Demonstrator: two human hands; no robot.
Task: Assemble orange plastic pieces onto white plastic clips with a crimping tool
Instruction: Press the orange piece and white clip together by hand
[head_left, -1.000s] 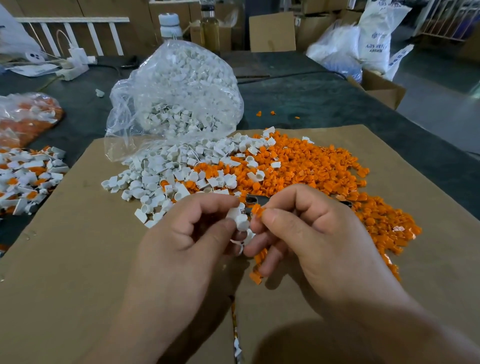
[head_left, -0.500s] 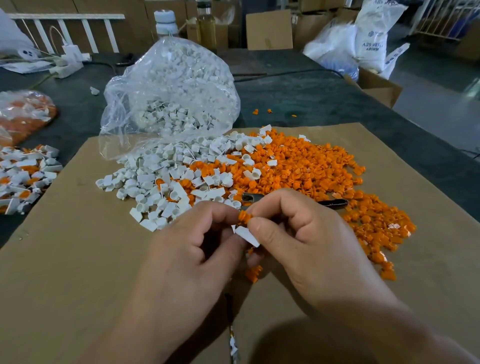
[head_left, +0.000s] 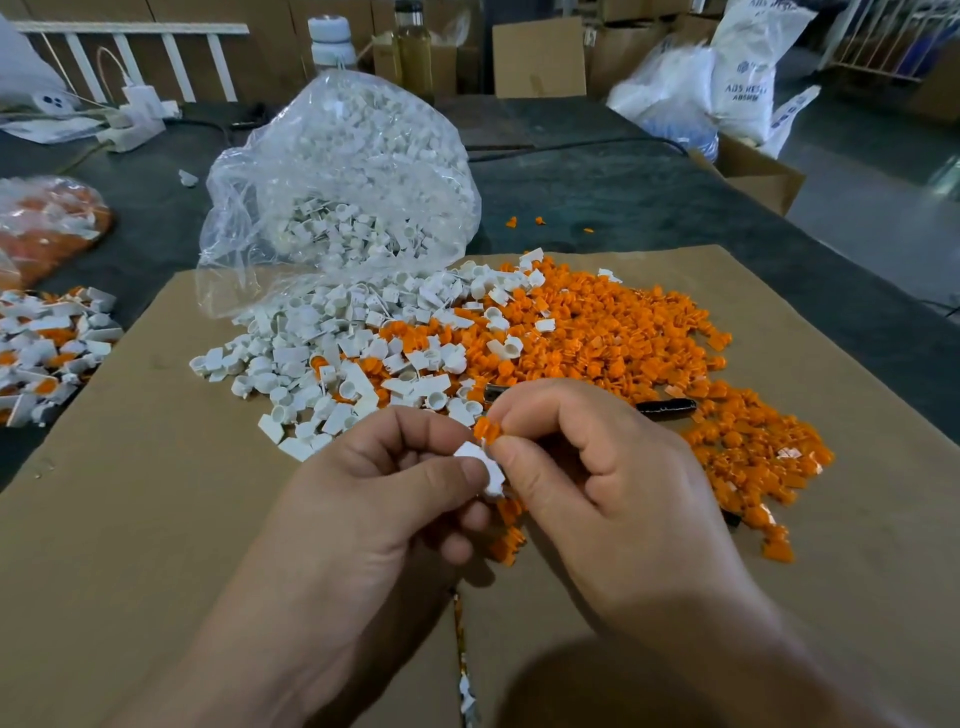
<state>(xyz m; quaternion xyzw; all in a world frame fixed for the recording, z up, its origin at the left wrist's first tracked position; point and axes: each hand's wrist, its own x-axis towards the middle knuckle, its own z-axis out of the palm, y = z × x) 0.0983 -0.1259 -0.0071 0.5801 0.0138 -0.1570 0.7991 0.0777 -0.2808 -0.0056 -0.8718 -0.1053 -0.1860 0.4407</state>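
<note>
Pinching a small white plastic clip (head_left: 483, 462) between thumb and forefinger, the left hand (head_left: 363, 499) holds it above the near middle of the brown cardboard sheet (head_left: 156, 519). The right hand (head_left: 597, 478) meets it from the other side, its fingers (head_left: 524, 415) curled around a small orange plastic piece (head_left: 488, 431) that touches the top of the clip. The left hand's other fingers are folded loosely under the clip.

Behind the right hand lies what looks like the crimping tool (head_left: 667, 406). Only a black handle shows to the right of the knuckles, with a bit of metal to the left, so I can't be sure of its shape. It rests among the heap of loose orange pieces (head_left: 623, 343), which covers the cardboard's far right part. A heap of loose white clips (head_left: 322, 364) lies against it on the far left part, the two mixing where they meet. At the cardboard's far left corner a clear plastic bag full of white clips (head_left: 353, 171) slumps open. A pile of white-and-orange parts (head_left: 47, 353) lies by the left edge of the dark surface (head_left: 623, 197).
</note>
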